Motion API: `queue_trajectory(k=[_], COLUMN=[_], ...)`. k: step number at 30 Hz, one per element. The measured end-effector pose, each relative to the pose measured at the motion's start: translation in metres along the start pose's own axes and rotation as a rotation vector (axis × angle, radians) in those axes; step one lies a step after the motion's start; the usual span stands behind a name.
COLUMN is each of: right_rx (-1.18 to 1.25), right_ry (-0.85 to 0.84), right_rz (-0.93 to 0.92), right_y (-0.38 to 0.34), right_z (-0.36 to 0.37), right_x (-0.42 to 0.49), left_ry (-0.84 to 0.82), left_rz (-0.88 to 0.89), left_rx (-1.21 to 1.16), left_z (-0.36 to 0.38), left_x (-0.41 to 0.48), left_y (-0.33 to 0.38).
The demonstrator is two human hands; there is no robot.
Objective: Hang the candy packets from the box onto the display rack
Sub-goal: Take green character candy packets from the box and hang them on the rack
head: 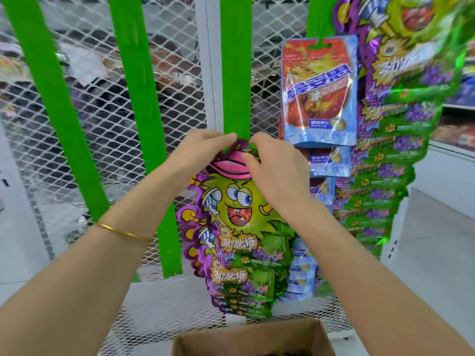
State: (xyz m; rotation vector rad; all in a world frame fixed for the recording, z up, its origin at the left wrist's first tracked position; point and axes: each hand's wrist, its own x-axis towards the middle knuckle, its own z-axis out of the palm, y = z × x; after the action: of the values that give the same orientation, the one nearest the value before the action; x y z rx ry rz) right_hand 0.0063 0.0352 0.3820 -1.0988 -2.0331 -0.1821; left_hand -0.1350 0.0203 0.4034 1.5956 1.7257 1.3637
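Observation:
A green and purple candy packet [239, 209] with a cartoon face hangs against a green hanging strip [235, 73] on the white mesh display rack [180, 47]. My left hand [203, 150] pinches the packet's top left corner at the strip. My right hand [272, 165] pinches its top right, fingers over the pink cap print. More packets of the same kind [244, 291] hang below it on that strip. The cardboard box [257, 337] stands open at the bottom edge; its contents are hardly visible.
Red and blue candy packets [318, 91] hang on the strip to the right. A long column of green and purple packets [401, 124] hangs at the far right. Three bare green strips [144, 98] hang to the left. A shop shelf [457, 119] shows at the right edge.

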Motion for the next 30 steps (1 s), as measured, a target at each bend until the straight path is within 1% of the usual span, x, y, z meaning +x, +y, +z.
queue_trajectory(k=[6,14,17,19,21,23,24,27,30], right_rx=[0.008,0.012,-0.011,-0.041,-0.109,-0.231,-0.246,-0.177,-0.074], right_ry=[0.022,-0.017,-0.070,-0.115,-0.055,0.080,0.137,0.255,0.389], right_rz=[-0.004,0.010,0.010,-0.001,-0.025,-0.069,-0.072,-0.140,-0.248], right_y=[0.000,-0.001,0.000,0.000,0.000,-0.002,-0.003,0.001,0.007], right_z=[0.004,0.011,0.016,0.022,0.027,0.032,0.032,0.031,0.032], right_x=[0.001,-0.005,-0.008,-0.013,-0.018,-0.022,-0.025,-0.039,-0.072], left_ry=[-0.009,0.035,0.042,0.000,-0.039,-0.013,0.011,0.123,0.302], left_rz=[-0.002,0.010,0.064,0.121,0.198,0.262,0.284,0.365,0.449], left_rx=[0.026,0.038,0.124,0.158,0.214,0.307,0.339,0.394,0.377], left_z=[-0.002,0.000,-0.002,-0.001,0.002,0.006,0.008,0.010,0.019], left_x=[0.000,-0.005,-0.011,-0.019,-0.027,-0.033,-0.034,-0.043,-0.071], left_y=[0.002,0.002,-0.001,-0.009,-0.018,-0.029,-0.036,-0.050,-0.075])
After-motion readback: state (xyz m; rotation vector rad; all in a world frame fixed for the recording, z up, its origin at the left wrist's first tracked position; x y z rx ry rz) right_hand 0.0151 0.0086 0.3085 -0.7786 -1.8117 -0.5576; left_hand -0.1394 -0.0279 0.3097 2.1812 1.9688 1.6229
